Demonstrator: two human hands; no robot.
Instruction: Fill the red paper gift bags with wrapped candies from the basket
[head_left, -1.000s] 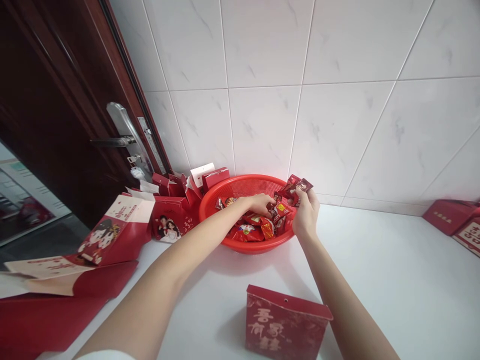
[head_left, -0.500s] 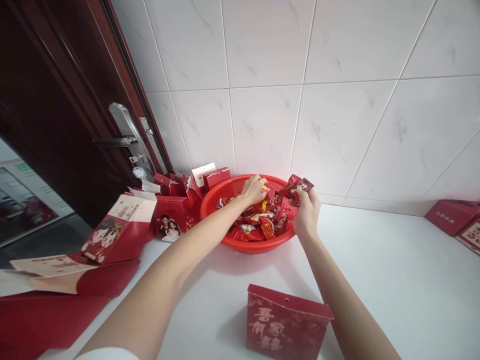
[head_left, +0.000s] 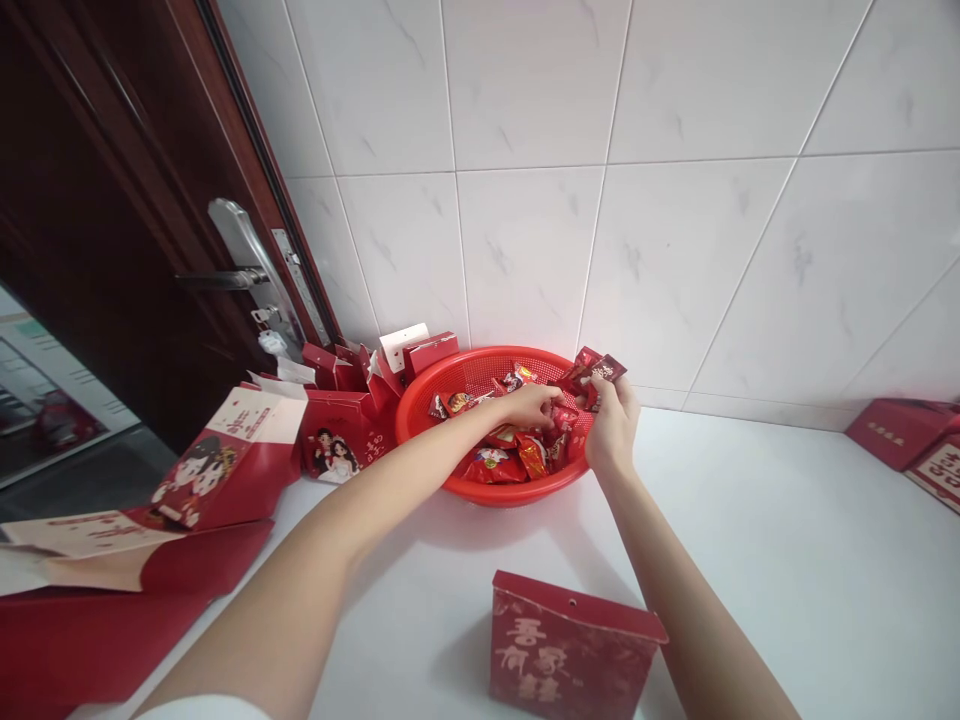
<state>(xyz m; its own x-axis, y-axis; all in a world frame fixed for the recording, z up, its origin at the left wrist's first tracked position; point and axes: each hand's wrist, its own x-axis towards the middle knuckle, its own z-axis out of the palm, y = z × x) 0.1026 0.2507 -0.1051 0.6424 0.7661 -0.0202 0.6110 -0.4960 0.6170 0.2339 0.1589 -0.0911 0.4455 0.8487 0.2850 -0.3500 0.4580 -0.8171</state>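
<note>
A red plastic basket (head_left: 480,490) stands against the tiled wall, with several wrapped sweets (head_left: 495,465) in it. My left hand (head_left: 532,405) reaches inside, its fingers curled together over the sweets on the right side. What its fingertips grip, if anything, is hidden. At the basket's right rim, my right hand (head_left: 613,425) is closed around a few dark red sweet packets (head_left: 601,368), held up between thumb and fingers. A dark red gift box (head_left: 574,650) with pale lettering stands on the table in front, its top closed.
Several red boxes (head_left: 337,430) with printed couples crowd the left of the basket, some with flaps raised. An open red box (head_left: 202,560) lies nearer. Another red box (head_left: 892,430) sits far right on the white table (head_left: 765,530). Behind the left boxes is a brown door (head_left: 150,200).
My left hand has moved right and slightly down within the basket, toward my right hand. The right hand stays at the rim with its packets.
</note>
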